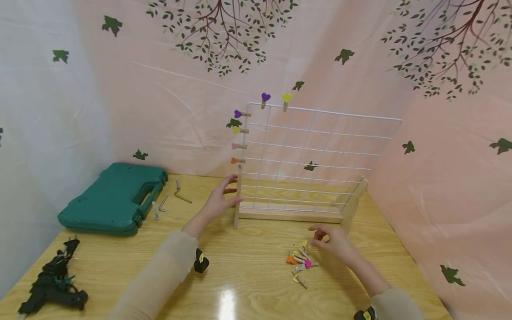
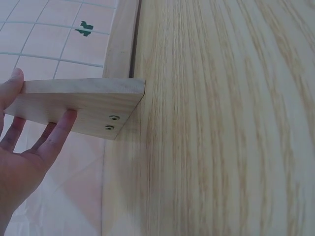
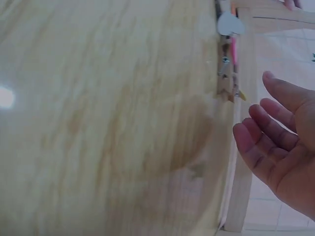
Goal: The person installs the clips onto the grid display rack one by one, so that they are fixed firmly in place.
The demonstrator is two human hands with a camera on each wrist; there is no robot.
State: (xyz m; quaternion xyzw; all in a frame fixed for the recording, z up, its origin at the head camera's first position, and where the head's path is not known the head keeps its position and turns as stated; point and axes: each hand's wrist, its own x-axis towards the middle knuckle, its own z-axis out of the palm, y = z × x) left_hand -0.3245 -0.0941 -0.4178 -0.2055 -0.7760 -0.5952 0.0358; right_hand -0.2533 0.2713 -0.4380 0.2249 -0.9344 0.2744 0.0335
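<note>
Across our bench [image 1: 248, 278], our left grip [image 1: 218, 200] clasps the left upright [image 2: 93, 105] of the grid rack [image 1: 291, 216] while our right grip [image 1: 334, 243], relaxed and empty, hovers just right of the near heart clips [image 1: 308, 263], so we are probably picking one, which calls for a pinch.

Shows glossy wood on the tabletop [image 1: 248, 271], matt wood in the stand [image 1: 290, 215], metal in the grid [image 1: 312, 148], plastic on the case [image 1: 108, 195].
</note>
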